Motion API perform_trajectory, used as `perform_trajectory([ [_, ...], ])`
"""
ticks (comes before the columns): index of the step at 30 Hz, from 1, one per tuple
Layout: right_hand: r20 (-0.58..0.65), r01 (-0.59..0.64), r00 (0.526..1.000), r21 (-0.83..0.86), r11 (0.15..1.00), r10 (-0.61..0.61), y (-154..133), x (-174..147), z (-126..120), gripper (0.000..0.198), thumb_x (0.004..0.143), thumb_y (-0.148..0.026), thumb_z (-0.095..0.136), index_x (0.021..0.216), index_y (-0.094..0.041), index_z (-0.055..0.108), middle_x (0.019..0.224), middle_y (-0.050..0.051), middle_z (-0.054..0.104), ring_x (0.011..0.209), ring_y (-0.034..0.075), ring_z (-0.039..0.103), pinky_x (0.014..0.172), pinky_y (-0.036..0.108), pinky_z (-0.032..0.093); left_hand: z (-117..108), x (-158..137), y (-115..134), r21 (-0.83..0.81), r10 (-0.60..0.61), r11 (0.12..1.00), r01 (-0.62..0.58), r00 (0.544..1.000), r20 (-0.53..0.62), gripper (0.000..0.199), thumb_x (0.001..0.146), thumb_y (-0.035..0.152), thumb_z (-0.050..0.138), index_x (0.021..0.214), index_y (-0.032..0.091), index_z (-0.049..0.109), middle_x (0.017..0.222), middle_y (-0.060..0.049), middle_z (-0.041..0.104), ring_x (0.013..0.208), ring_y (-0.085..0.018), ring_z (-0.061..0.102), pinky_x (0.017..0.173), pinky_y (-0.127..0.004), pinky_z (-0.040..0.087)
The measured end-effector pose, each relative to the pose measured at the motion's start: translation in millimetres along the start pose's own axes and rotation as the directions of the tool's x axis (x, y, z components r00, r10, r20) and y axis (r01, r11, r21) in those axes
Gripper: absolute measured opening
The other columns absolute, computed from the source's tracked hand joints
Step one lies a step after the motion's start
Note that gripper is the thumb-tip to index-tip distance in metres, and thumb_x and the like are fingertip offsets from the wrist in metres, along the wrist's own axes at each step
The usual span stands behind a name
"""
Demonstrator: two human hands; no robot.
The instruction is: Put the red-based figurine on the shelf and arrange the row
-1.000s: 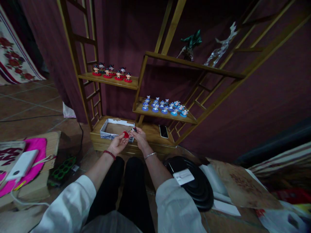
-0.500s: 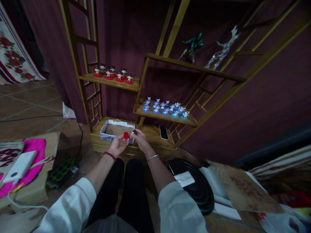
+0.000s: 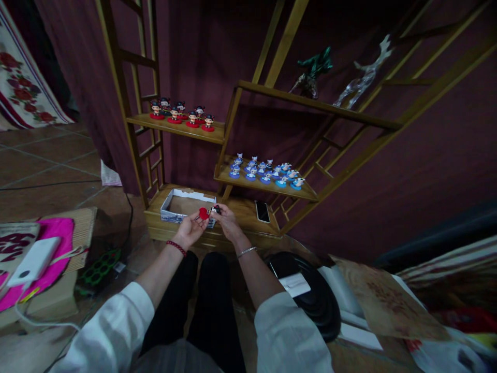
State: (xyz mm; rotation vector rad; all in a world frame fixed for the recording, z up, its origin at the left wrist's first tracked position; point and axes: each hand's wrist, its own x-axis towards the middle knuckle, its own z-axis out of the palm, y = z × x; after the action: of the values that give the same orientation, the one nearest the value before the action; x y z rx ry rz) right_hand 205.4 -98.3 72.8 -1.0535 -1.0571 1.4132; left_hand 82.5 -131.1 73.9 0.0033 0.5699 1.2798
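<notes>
Both hands on one part: a red-based figurine, held sideways in the air, base to the left, dark head to the right. Left hand is palm-up, fingers holding the red base. Right hand pinches the dark head end between thumb and fingers. Neither grip is released. Exact finger contact is hard to call; the figurine is small and partly covered at this range.

In the view, the figurine overlaps the right end of a shallow open box (white rim, patterned sides) sitting on the bottom shelf. Phone lies on the same shelf, right of the hands, screen dark.

Upper left shelf: cluster of similar figurines, dark heads, red bases at the front. Middle shelf: blue and purple figurines, packed in rows. Top right shelf: dark green figure and clear deer-like figure, standing apart.

Wrists: red beaded bracelet on the left, silver bracelet on the right. Floor right: black round piece with white card on it.
</notes>
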Motion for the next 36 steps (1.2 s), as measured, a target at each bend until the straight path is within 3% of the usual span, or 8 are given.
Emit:
perform_trajectory([
  [19, 0.064, 0.111, 0.993, -0.187, 0.976, -0.101, -22.0, -5.1, 5.5, 0.037, 0.052, -0.020, 0.068, 0.088, -0.019, 0.059, 0.079, -0.003, 0.062, 0.067, 0.010, 0.055, 0.068, 0.023, 0.045, 2.5, -10.7, -2.7, -0.007, 0.059, 0.998, -0.059, 0.993, 0.106, 0.031, 0.081, 0.006, 0.045, 0.105, 0.015, 0.061, 0.089, -0.010, 0.064, 0.081, -0.014, 0.061, 0.080, -0.028, 0.049],
  [28, 0.081, 0.146, 0.988, -0.222, 0.964, -0.132, -20.9, -3.6, 8.1, 0.035, 0.054, -0.020, 0.065, 0.088, -0.020, 0.059, 0.080, -0.003, 0.062, 0.063, 0.009, 0.054, 0.064, 0.023, 0.045, 4.6, -14.4, -3.3, -0.010, 0.061, 0.998, -0.060, 0.996, 0.069, 0.025, 0.079, 0.005, 0.048, 0.098, 0.014, 0.062, 0.088, -0.009, 0.065, 0.080, -0.013, 0.061, 0.079, -0.029, 0.050],
  [36, 0.137, 0.234, 0.970, -0.301, 0.925, -0.201, -22.6, -7.2, 7.4, 0.028, 0.056, -0.020, 0.063, 0.084, -0.021, 0.058, 0.075, -0.004, 0.060, 0.066, 0.010, 0.053, 0.066, 0.023, 0.043, 2.5, -14.2, -7.6, -0.009, 0.052, 0.999, -0.052, 0.998, 0.036, 0.015, 0.080, 0.004, 0.047, 0.075, 0.011, 0.059, 0.078, -0.009, 0.064, 0.074, -0.013, 0.061, 0.075, -0.029, 0.051],
])
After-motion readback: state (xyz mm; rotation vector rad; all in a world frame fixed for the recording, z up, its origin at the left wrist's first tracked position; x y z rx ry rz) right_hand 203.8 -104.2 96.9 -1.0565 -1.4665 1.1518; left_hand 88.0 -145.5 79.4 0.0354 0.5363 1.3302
